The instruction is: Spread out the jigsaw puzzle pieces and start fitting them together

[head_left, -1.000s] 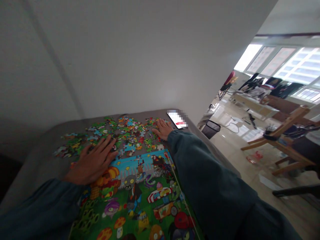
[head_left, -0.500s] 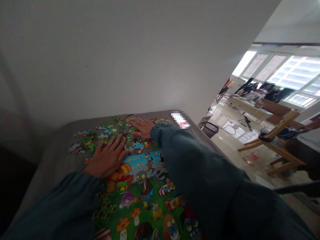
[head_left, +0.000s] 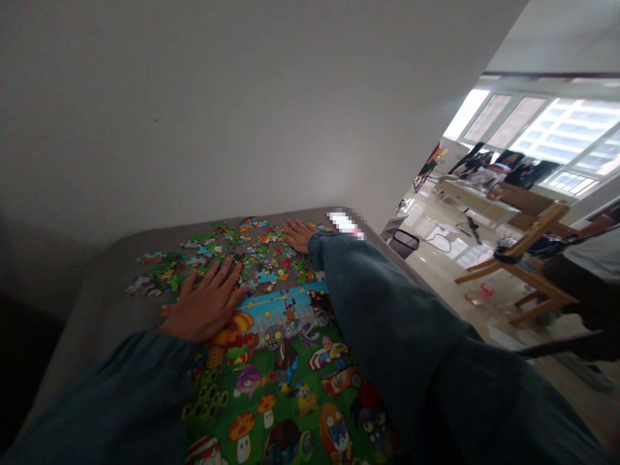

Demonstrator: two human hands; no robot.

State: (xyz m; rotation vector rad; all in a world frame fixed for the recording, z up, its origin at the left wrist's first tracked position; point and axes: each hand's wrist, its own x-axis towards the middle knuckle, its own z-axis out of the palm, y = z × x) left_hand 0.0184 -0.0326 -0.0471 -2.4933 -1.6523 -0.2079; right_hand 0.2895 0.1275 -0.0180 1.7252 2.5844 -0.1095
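Loose jigsaw puzzle pieces [head_left: 264,276] lie scattered across the far part of a grey-covered table [head_left: 104,303]. Nearer to me is a colourful cartoon picture sheet [head_left: 271,374], green with a blue upper strip. My left hand [head_left: 206,302] rests flat, fingers spread, over the sheet's upper left corner and the pieces beside it. Farther back, my right hand [head_left: 299,235] lies flat with fingers stretched on pieces at the right of the spread. Neither hand grips anything visible. My right sleeve covers the sheet's right edge.
A phone [head_left: 345,223] with a lit, blurred screen lies at the table's far right corner. A pale wall [head_left: 242,116] rises right behind the table. Off to the right, a wooden chair [head_left: 527,258] stands on the shiny floor, with a person partly visible beside it.
My right hand has slid to the right over the pieces, uncovering those in the middle. My left hand stays nearly in place. The view has shifted slightly.
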